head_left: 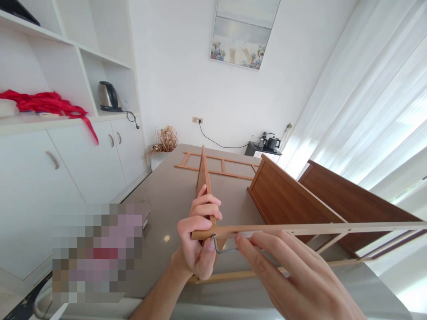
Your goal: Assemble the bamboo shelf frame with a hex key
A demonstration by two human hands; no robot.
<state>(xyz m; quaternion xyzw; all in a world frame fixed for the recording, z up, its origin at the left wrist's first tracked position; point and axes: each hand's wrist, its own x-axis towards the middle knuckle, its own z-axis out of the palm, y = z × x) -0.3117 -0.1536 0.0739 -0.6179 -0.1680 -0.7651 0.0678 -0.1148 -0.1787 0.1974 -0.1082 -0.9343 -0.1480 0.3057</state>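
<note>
My left hand [200,231] is closed around the corner where an upright wooden board [202,171] meets the end of a long wooden rail [276,229]. Its thumb presses by the short bent end of a hex key [227,251], which sits at the rail's underside near that corner. My right hand [293,275] has its fingers on the key's long arm, just below the rail; its thumb is hidden. The rail belongs to a wooden shelf frame, with a lower rail [233,276] running below. Two brown wooden panels, a nearer one [293,195] and a farther one [353,204], stand on edge to the right.
A ladder-like wooden frame [233,176] lies flat at the far side of the grey table [163,191]. Small metal pieces [144,200] lie at the table's left. A blurred patch [100,253] covers the lower left. White cabinets [83,155] line the left; curtains hang right.
</note>
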